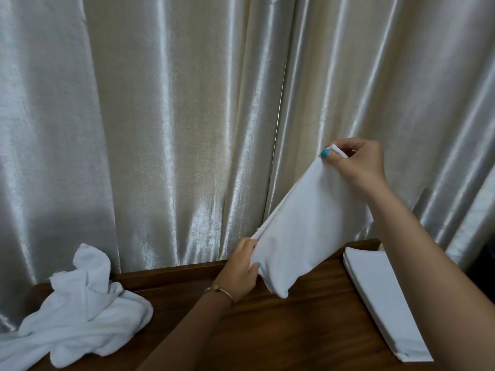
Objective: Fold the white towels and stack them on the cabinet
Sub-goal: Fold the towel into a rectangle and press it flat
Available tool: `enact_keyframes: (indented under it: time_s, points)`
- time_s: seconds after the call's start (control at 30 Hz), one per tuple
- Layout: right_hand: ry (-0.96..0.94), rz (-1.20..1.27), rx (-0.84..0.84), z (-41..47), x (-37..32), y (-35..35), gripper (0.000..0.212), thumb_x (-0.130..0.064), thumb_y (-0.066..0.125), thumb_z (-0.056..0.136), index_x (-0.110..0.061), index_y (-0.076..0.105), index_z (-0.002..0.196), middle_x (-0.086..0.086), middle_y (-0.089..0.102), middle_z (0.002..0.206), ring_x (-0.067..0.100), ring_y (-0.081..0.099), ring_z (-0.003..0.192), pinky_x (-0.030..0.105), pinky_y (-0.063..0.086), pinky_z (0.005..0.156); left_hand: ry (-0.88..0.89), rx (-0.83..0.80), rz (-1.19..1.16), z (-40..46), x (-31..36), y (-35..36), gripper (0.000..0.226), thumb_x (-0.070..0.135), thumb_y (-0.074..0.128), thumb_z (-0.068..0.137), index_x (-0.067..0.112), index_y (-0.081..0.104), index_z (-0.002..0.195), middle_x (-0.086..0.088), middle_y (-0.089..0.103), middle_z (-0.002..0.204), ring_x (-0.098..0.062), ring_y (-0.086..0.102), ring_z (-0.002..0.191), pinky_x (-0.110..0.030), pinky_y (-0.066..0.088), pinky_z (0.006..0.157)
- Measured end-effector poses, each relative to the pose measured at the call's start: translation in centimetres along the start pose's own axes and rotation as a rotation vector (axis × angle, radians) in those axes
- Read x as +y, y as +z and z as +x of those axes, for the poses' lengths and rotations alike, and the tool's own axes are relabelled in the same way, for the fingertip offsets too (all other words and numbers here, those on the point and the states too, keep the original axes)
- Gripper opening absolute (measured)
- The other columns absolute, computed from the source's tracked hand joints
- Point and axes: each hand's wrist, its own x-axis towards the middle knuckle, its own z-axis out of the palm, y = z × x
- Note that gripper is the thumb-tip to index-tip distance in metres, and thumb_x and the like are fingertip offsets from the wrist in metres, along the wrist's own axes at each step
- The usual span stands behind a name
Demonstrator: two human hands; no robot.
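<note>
A folded white towel [308,220] hangs tilted in the air above the dark wooden cabinet top [294,330]. My right hand [356,164] pinches its upper corner between thumb and fingers. My left hand [241,269] grips the lower edge near the bottom corner. A flat stack of folded white towels [383,298] lies on the cabinet at the right, partly hidden by my right forearm. A crumpled heap of unfolded white towels [80,311] sits on the cabinet at the left.
Shiny cream curtains [174,116] hang right behind the cabinet along its whole back edge. A raised wooden lip [171,274] runs along the back of the top. Bare wood lies between the heap and the stack.
</note>
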Motion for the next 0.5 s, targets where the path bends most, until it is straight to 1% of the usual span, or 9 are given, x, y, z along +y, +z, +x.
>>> enact_keyframes:
  time_s: [0.07, 0.13, 0.17, 0.23, 0.3, 0.37, 0.4, 0.47, 0.5]
  points:
    - [0.025, -0.021, 0.007, -0.1, 0.9, -0.6, 0.006, -0.018, 0.077, 0.075, -0.017, 0.072, 0.079, -0.009, 0.060, 0.064, -0.007, 0.051, 0.046, 0.005, 0.039, 0.047, -0.034, 0.006, -0.029, 0.1, -0.5, -0.3, 0.024, 0.007, 0.047, 0.090, 0.017, 0.052, 0.111, 0.005, 0.047, 0.107, 0.002, 0.049, 0.097, -0.015, 0.038, 0.084]
    - [0.078, -0.042, 0.012, -0.2, 2.4, -1.2, 0.011, -0.022, 0.076, 0.076, -0.015, 0.073, 0.084, -0.006, 0.062, 0.067, -0.004, 0.053, 0.051, 0.007, 0.041, 0.050, -0.090, 0.010, -0.102, -0.1, -0.9, -1.3, 0.020, 0.006, 0.048, 0.090, 0.019, 0.056, 0.103, 0.003, 0.056, 0.100, -0.002, 0.054, 0.090, -0.011, 0.040, 0.073]
    - [0.117, -0.052, 0.011, -0.3, 3.4, -1.5, 0.013, -0.024, 0.074, 0.078, -0.014, 0.073, 0.086, -0.004, 0.062, 0.069, -0.001, 0.053, 0.056, 0.011, 0.043, 0.054, -0.122, 0.025, -0.156, -0.2, -1.1, -1.9, 0.021, 0.006, 0.049, 0.091, 0.021, 0.058, 0.102, 0.003, 0.060, 0.099, -0.005, 0.057, 0.089, -0.011, 0.042, 0.071]
    - [0.189, -0.087, -0.019, -0.8, 5.7, -1.9, 0.019, -0.030, 0.069, 0.082, -0.011, 0.070, 0.087, 0.001, 0.063, 0.076, 0.010, 0.056, 0.067, 0.022, 0.045, 0.065, -0.174, 0.099, -0.278, -0.6, -1.4, -2.8, 0.022, 0.006, 0.050, 0.093, 0.023, 0.059, 0.103, 0.003, 0.063, 0.099, -0.010, 0.060, 0.090, -0.016, 0.047, 0.073]
    - [0.227, -0.149, -0.105, -1.7, 8.2, -1.7, 0.028, -0.034, 0.061, 0.087, -0.007, 0.063, 0.091, 0.008, 0.065, 0.086, 0.023, 0.059, 0.081, 0.034, 0.047, 0.074, -0.203, 0.193, -0.338, -1.0, -1.8, -3.4, 0.022, 0.004, 0.048, 0.094, 0.018, 0.060, 0.105, 0.002, 0.064, 0.099, -0.009, 0.060, 0.091, -0.015, 0.048, 0.075]
    - [0.253, -0.201, -0.215, -3.2, 10.4, -0.9, 0.028, -0.032, 0.052, 0.094, -0.004, 0.052, 0.098, 0.013, 0.060, 0.094, 0.029, 0.056, 0.087, 0.041, 0.045, 0.078, -0.228, 0.227, -0.314, -1.4, -2.1, -3.3, 0.022, 0.002, 0.043, 0.096, 0.014, 0.058, 0.107, 0.006, 0.061, 0.097, -0.003, 0.057, 0.089, -0.006, 0.045, 0.073]
    - [0.270, -0.231, -0.258, -4.0, 11.5, -0.3, 0.025, -0.030, 0.048, 0.097, -0.006, 0.047, 0.099, 0.013, 0.057, 0.095, 0.029, 0.054, 0.088, 0.040, 0.043, 0.076, -0.239, 0.218, -0.263, -1.7, -2.5, -3.1, 0.022, 0.002, 0.041, 0.096, 0.014, 0.056, 0.107, 0.008, 0.059, 0.096, -0.001, 0.056, 0.089, -0.003, 0.043, 0.072]
    - [0.313, -0.292, -0.342, -5.7, 14.1, 0.9, 0.017, -0.028, 0.044, 0.099, -0.012, 0.042, 0.101, 0.011, 0.055, 0.096, 0.026, 0.052, 0.087, 0.034, 0.038, 0.073, -0.265, 0.165, -0.130, -2.4, -4.1, -2.6, 0.023, 0.001, 0.039, 0.097, 0.015, 0.053, 0.108, 0.005, 0.057, 0.095, -0.002, 0.055, 0.087, -0.003, 0.042, 0.076]
    - [0.334, -0.318, -0.385, -6.6, 15.6, 1.6, 0.014, -0.027, 0.044, 0.099, -0.013, 0.042, 0.102, 0.010, 0.054, 0.097, 0.025, 0.052, 0.086, 0.033, 0.037, 0.071, -0.288, 0.130, -0.079, -2.8, -5.3, -2.3, 0.024, 0.001, 0.040, 0.096, 0.015, 0.054, 0.109, 0.001, 0.058, 0.097, -0.006, 0.056, 0.087, -0.007, 0.043, 0.081]
